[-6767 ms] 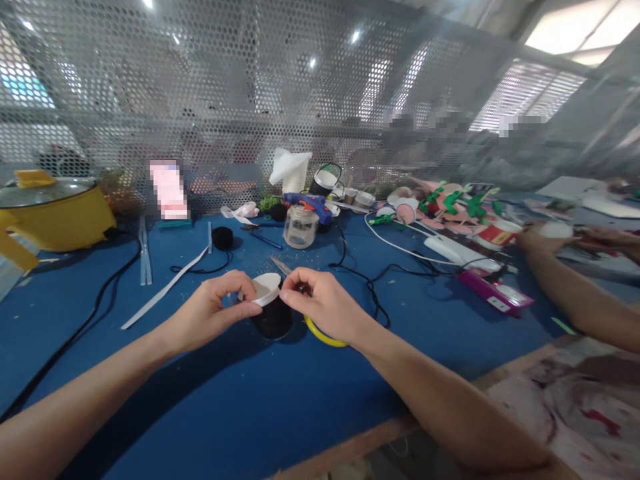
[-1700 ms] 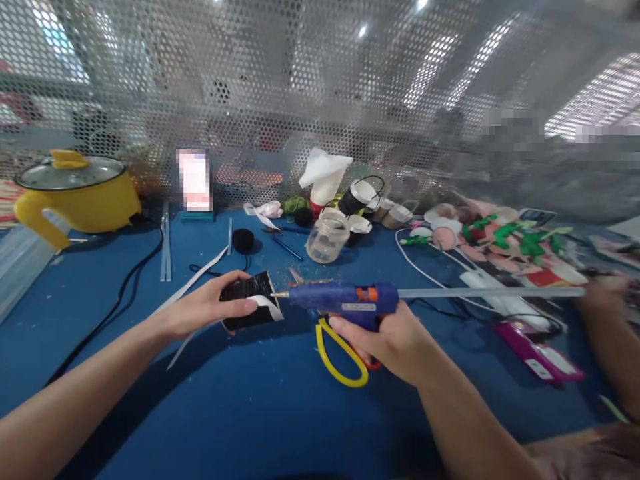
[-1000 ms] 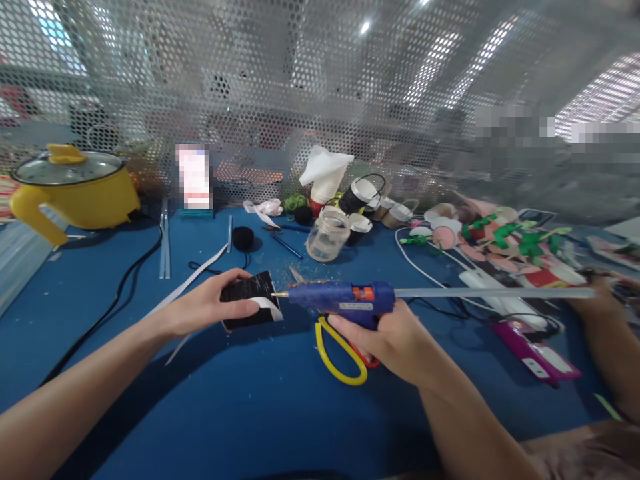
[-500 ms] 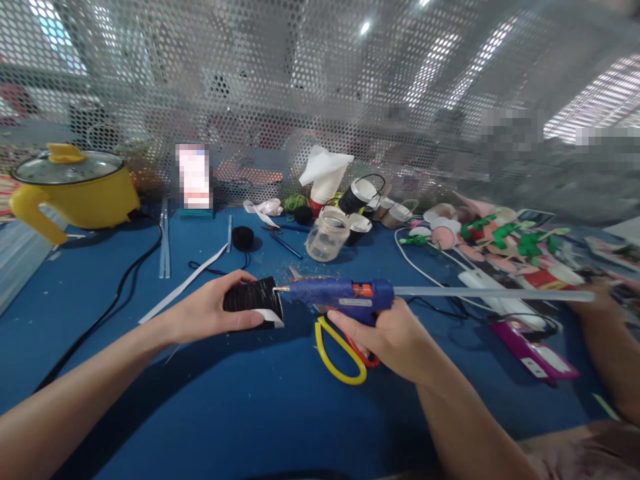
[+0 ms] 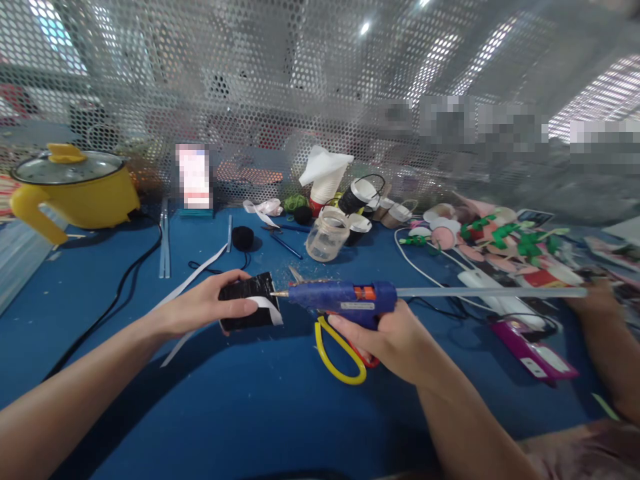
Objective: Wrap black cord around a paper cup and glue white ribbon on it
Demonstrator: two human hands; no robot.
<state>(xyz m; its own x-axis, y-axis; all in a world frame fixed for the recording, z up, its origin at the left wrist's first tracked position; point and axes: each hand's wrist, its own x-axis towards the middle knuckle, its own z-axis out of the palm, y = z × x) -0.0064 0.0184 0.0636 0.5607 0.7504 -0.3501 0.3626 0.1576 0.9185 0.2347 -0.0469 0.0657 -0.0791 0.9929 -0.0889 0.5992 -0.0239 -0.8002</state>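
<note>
My left hand (image 5: pixel 200 308) grips the black cup (image 5: pixel 246 301); my right hand (image 5: pixel 387 340) clasps the glue gun (image 5: pixel 340 297), nozzle at the white strip (image 5: pixel 267 308). Gluing step, I judge; next needs a steady squeeze.

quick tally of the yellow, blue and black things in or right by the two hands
Yellow: 1, scissors by the right hand
Blue: 1, glue gun in the right hand
Black: 1, cup in the left hand
Total: 3
</note>
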